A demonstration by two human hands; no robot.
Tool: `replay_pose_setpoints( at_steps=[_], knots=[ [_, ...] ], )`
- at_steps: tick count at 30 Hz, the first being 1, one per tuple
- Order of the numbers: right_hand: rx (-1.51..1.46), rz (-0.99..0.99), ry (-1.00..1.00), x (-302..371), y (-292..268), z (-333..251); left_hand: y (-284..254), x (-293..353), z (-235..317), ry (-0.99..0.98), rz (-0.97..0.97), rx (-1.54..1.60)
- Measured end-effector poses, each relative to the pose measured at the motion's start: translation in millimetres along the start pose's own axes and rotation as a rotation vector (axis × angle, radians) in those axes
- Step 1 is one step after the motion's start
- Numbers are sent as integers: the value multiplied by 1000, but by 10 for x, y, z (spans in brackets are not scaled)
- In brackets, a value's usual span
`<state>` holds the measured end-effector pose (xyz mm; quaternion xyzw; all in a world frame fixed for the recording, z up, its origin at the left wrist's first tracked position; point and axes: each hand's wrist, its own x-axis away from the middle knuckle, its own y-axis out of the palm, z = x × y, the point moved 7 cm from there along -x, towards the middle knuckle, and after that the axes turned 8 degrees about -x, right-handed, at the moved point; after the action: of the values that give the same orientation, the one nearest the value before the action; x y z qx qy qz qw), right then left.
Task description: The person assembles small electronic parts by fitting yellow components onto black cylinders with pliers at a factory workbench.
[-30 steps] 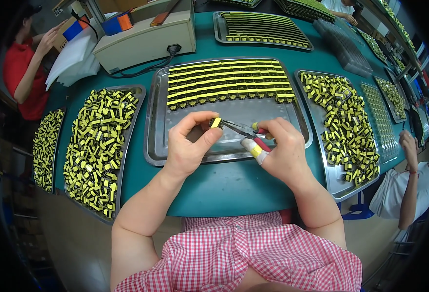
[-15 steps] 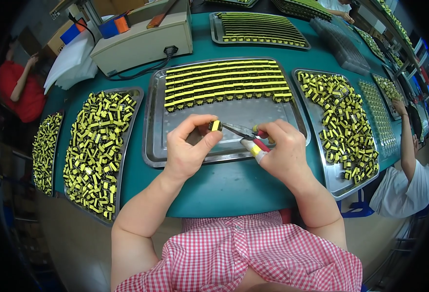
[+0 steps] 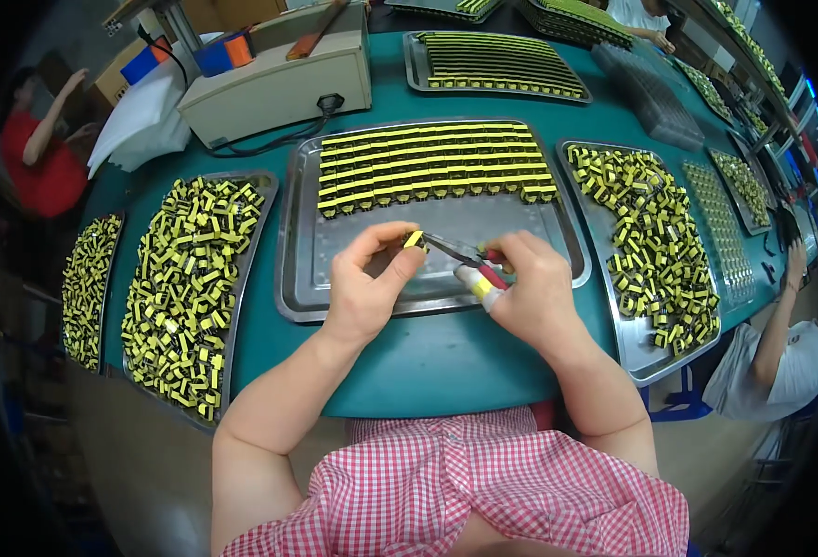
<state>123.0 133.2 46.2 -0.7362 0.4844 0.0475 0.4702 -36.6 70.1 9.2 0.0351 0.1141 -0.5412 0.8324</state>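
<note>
Between the thumb and fingers of my left hand is a small yellow-taped transformer, tilted. My right hand is closed round red-handled pliers, one handle wrapped in white and yellow. The pliers' dark jaws reach left to the transformer; whether they grip a pin is too small to tell. Both hands are over the near part of a metal tray. Rows of similar transformers stand in its far part, with a short last row at left and a few pieces at right.
Loose transformers are heaped in a left tray, a far-left tray and a right tray. Behind stand a filled tray, a beige box-shaped device with a black cable, and clear plastic trays. A person in white sits at right, another in red at left.
The transformer has turned and tilted in my left fingers. My right hand and the pliers have shifted slightly left. The person at right has lowered an arm.
</note>
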Motion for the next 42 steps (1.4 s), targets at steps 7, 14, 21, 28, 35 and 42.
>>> replay_pose_setpoints(
  at_steps=[7,14,21,28,35,42],
  knots=[
    [-61,-23,14,11,25,-11,26,-6,-151,-81,-57,196],
    [-39,-60,24,10,33,-23,55,-2,-175,-121,-116,343],
    [-83,-121,77,26,59,-22,70,5,-161,-147,-158,323],
    [-255,-173,160,27,80,-25,106,5,-92,-139,-177,339],
    [-118,-43,18,3,-14,-24,38,-28,-75,-101,-122,189],
    [-43,-7,-53,-7,-53,-103,-11,-28,-30,-47,-65,111]
  ],
)
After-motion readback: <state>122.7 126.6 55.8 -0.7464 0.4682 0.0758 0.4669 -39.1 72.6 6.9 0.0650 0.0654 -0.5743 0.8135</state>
